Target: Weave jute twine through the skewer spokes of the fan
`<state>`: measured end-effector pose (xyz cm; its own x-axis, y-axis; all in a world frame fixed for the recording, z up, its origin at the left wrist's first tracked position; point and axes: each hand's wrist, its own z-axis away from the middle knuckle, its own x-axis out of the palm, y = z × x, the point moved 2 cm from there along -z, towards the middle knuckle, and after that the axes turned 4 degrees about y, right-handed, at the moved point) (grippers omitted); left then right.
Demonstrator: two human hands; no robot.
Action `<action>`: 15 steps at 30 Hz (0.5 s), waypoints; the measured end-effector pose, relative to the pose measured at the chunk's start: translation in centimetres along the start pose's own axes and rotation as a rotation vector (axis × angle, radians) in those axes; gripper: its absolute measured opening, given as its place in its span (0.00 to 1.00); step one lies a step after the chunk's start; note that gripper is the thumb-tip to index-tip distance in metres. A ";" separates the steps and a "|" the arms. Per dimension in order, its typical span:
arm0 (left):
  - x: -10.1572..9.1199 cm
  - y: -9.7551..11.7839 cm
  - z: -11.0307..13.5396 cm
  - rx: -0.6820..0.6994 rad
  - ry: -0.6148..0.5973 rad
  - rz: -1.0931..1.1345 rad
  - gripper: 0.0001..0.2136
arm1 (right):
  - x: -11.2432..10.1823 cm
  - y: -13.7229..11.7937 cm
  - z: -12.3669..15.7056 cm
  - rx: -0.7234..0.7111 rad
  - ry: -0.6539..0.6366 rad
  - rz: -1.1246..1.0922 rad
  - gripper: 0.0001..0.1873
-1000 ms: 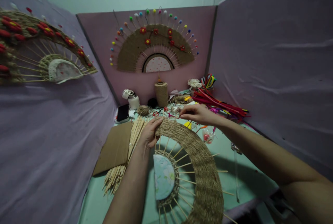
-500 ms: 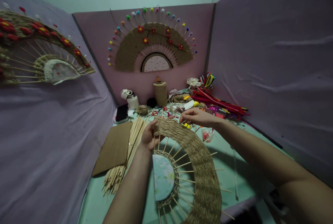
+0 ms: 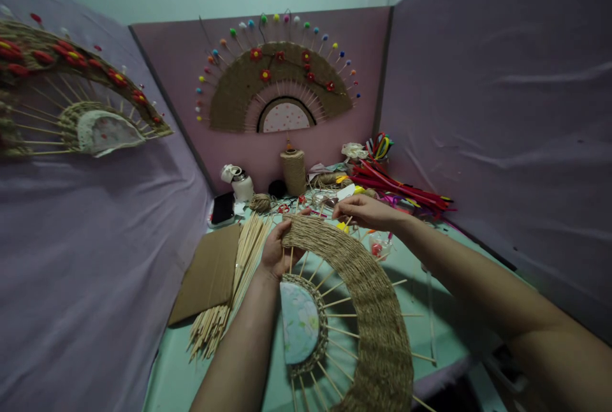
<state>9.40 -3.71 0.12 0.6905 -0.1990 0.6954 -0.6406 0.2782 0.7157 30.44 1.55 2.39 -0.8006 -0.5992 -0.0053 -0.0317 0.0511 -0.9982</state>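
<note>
Clamped tight on the end of the jute band, the left hand [image 3: 277, 249] has its thumb over the edge and its fingers tucked underneath. It is steadying the woven fan [image 3: 373, 297], which lies mid-table right in front of the person. At one o'clock from it, the right hand [image 3: 366, 211] is closed to a narrow pinch at the fan's far rim. Whether it holds a strand or a stick tip is too small to tell.

The fan looks light and only half stiff. Its rope band is rough and grippy, but its thin spokes [image 3: 342, 302] look likely to snap. The safest hold is judged to be flat on the band across several spokes, not on a bare tip or the floral half-disc [image 3: 299, 323] at the hub.

Moving outward:
- **Nine o'clock of the left hand:** a skewer bundle [image 3: 239, 265], with a cardboard sheet [image 3: 208, 272] beyond it.
- **Twelve o'clock:** a twine spool [image 3: 293, 171] against the back panel.
- **Two o'clock:** red pipe cleaners [image 3: 401, 189].
- **Above the spool:** a finished fan [image 3: 282, 83] hangs on the panel.
</note>
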 end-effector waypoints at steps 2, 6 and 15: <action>-0.1 0.0 0.0 -0.001 -0.036 0.028 0.24 | 0.0 0.6 0.0 0.011 -0.013 -0.058 0.22; 0.0 0.1 0.1 -0.009 -0.107 0.092 0.26 | 0.2 1.7 0.2 0.044 -0.027 -0.138 0.27; 0.3 -0.2 0.4 -0.003 -0.152 0.185 0.29 | 1.3 2.1 1.3 0.107 -0.046 -0.292 0.34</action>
<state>9.61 -4.17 0.20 0.5024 -0.2837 0.8168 -0.7507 0.3255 0.5748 30.11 -0.21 0.23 -0.7389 -0.6117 0.2825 -0.1913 -0.2116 -0.9584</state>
